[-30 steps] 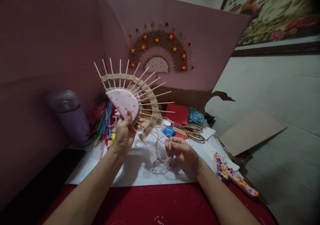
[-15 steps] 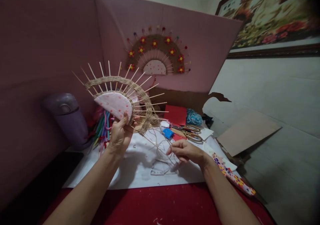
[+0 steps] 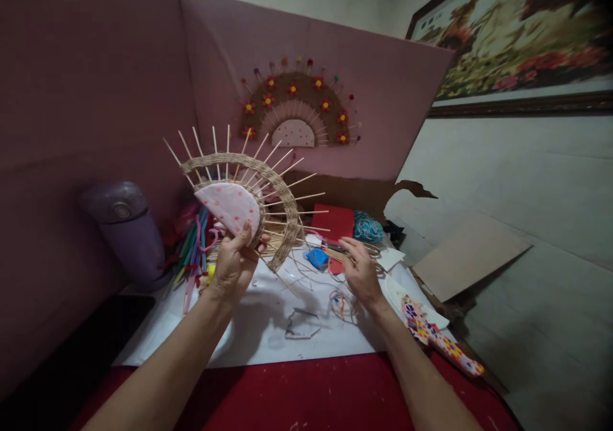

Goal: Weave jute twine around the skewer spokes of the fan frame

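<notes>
While the left hand [image 3: 234, 264] grips a half-woven fan [image 3: 253, 191] left of centre, the right hand [image 3: 360, 271] lies open at centre, holding nothing.

From the left edge: a purple bottle [image 3: 125, 230] stands by bright pipe cleaners [image 3: 191, 247]. Just right of them the left hand pinches the fan's pink core, thumb in front. The fan is raised off the white sheet [image 3: 258, 338], its straight edge slanting from upper left to lower right, sticks fanning up and right. Loose cord [image 3: 301, 270] trails from the fan's lower right end onto the sheet, between the hands and nearer the right one. That hand is palm down, fingers stretched up-left, just beside the scissors [image 3: 376, 248]. Blue yarn [image 3: 368, 228] sits above them, and cardboard [image 3: 472, 255] lies far right.
</notes>
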The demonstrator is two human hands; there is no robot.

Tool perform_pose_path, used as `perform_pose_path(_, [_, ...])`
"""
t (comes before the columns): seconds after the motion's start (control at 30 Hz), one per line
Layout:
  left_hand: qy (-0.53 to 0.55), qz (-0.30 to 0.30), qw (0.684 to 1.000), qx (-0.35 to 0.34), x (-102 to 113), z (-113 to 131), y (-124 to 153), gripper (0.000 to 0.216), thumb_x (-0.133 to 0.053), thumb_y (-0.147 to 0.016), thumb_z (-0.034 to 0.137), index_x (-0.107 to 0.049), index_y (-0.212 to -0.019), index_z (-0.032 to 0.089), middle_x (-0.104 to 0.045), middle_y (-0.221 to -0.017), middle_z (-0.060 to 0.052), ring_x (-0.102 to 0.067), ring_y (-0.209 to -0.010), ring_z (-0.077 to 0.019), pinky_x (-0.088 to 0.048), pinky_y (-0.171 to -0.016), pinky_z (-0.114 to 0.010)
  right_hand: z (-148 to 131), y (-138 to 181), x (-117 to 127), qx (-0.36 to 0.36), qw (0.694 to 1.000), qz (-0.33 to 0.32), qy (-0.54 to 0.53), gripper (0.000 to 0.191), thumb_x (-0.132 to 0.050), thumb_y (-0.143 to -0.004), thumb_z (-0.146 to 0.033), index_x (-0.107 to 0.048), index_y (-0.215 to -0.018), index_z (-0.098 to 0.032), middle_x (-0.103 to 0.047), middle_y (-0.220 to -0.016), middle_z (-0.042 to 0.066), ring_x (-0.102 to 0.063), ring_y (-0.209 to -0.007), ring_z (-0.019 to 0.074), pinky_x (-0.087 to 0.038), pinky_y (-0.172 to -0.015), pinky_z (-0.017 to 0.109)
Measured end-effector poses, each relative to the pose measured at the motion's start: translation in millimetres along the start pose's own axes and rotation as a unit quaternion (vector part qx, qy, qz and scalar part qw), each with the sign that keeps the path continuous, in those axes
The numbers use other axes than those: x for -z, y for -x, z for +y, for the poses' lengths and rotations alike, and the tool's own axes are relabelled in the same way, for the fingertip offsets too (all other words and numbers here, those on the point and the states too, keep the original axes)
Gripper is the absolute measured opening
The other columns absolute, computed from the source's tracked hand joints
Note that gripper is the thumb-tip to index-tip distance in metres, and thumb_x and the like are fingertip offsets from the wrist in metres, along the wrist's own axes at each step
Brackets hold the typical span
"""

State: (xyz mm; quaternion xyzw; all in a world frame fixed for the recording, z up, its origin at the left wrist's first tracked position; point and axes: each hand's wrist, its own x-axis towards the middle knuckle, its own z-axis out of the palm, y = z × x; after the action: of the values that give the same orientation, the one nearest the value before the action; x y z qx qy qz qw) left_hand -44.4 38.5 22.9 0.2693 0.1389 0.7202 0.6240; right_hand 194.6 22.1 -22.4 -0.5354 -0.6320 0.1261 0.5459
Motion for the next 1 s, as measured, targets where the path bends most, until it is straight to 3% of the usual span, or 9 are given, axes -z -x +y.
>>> perform_pose_path(0.07, [-0.003, -0.003, 1.0, 0.015, -1.4, -2.7, 1.8, 0.017, -0.068, -0.068, 0.011, -0.06, -0.081, 0.017, -0.065, -0.076, 0.002, -0.06, -0.063, -0.0117, -0.046, -0.057, -0.024, -13.6, 6.3, -8.0, -0.018, 0.981, -0.095, -0.167, 0.031, -0.053, -0.078, -0.028, -0.059, -0.108, -0.024, -0.052, -0.122, 0.006, -0.044, -0.115, 0.0214, -0.031, -0.099, 0.037])
perform_pose_path(0.17, [0.001, 0.001, 0.999, 0.038, -1.8, -6.8, 2.8, 0.019, -0.069, -0.066, 0.012, -0.059, -0.082, 0.017, -0.064, -0.074, 0.002, -0.06, -0.06, -0.0128, -0.046, -0.053, -0.024, -27.4, 15.5, -18.3, -0.106, 0.91, -0.166, -0.366, 0.032, -0.053, -0.08, -0.037, -0.057, -0.108, -0.022, -0.063, -0.099, 0.006, -0.055, -0.1, 0.0197, -0.037, -0.091, 0.038])
perform_pose_path(0.27, [0.006, 0.008, 0.999, 0.052, -0.9, -9.1, 2.9, 0.018, -0.069, -0.066, 0.012, -0.059, -0.08, 0.017, -0.064, -0.071, 0.002, -0.06, -0.059, -0.0133, -0.047, -0.054, -0.025, -31.1, 20.4, -23.5, -0.163, 0.855, -0.202, -0.449, 0.028, -0.062, -0.075, -0.039, -0.06, -0.094, -0.019, -0.059, -0.07, 0.002, -0.056, -0.067, 0.0144, -0.045, -0.067, 0.031])
perform_pose_path(0.4, [0.002, 0.021, 0.997, 0.073, -1.0, -9.6, 3.9, 0.014, -0.066, -0.069, 0.012, -0.059, -0.08, 0.017, -0.064, -0.073, 0.0, -0.061, -0.059, -0.0133, -0.046, -0.051, -0.023, -28.8, 21.1, -24.4, -0.222, 0.823, -0.214, -0.477, 0.022, -0.068, -0.07, -0.037, -0.059, -0.073, -0.017, -0.047, -0.059, -0.003, -0.039, -0.048, 0.0068, -0.034, -0.046, 0.021])
perform_pose_path(0.5, [0.008, 0.025, 0.995, 0.094, -2.4, -10.2, 5.4, 0.012, -0.065, -0.069, 0.011, -0.058, -0.077, 0.017, -0.064, -0.073, 0.0, -0.061, -0.059, -0.0135, -0.045, -0.05, -0.023, -27.2, 20.8, -23.5, -0.256, 0.809, -0.229, -0.476, 0.022, -0.068, -0.069, -0.035, -0.056, -0.065, -0.016, -0.041, -0.054, -0.005, -0.028, -0.042, 0.004, -0.026, -0.041, 0.018])
perform_pose_path(0.57, [0.012, 0.024, 0.995, 0.1, -3.2, -10.8, 6.4, 0.012, -0.066, -0.069, 0.011, -0.058, -0.075, 0.017, -0.063, -0.071, 0.001, -0.061, -0.059, -0.0133, -0.046, -0.052, -0.024, -28.2, 20.9, -22.0, -0.252, 0.817, -0.214, -0.472, 0.023, -0.066, -0.07, -0.038, -0.058, -0.066, -0.017, -0.049, -0.061, -0.002, -0.038, -0.048, 0.0062, -0.034, -0.046, 0.019])
perform_pose_path(0.63, [0.012, 0.024, 0.995, 0.1, -3.5, -11.5, 7.2, 0.013, -0.066, -0.068, 0.01, -0.058, -0.075, 0.017, -0.063, -0.07, 0.001, -0.061, -0.059, -0.013, -0.047, -0.054, -0.024, -31.2, 21.3, -20.3, -0.236, 0.83, -0.197, -0.465, 0.025, -0.061, -0.073, -0.044, -0.062, -0.074, -0.018, -0.059, -0.082, 0.004, -0.052, -0.07, 0.0118, -0.042, -0.063, 0.023])
perform_pose_path(0.77, [0.004, 0.014, 0.994, 0.111, -3.4, -13.5, 8.0, 0.013, -0.067, -0.067, 0.011, -0.058, -0.076, 0.015, -0.063, -0.07, 0.0, -0.061, -0.058, -0.0134, -0.046, -0.05, -0.022, -37.6, 24.1, -21.8, -0.225, 0.824, -0.233, -0.464, 0.031, -0.06, -0.075, -0.041, -0.063, -0.098, -0.021, -0.059, -0.109, 0.007, -0.052, -0.1, 0.0188, -0.041, -0.081, 0.029])
perform_pose_path(1.0, [0.007, 0.003, 0.99, 0.139, -1.6, -18.0, 8.3, 0.013, -0.066, -0.068, 0.009, -0.059, -0.077, 0.015, -0.063, -0.067, -0.001, -0.062, -0.059, -0.015, -0.047, -0.049, -0.023, -33.8, 28.9, -33.5, -0.223, 0.807, -0.236, -0.494, 0.022, -0.07, -0.068, -0.035, -0.059, -0.07, -0.017, -0.055, -0.062, -0.001, -0.055, -0.062, 0.0118, -0.045, -0.068, 0.029])
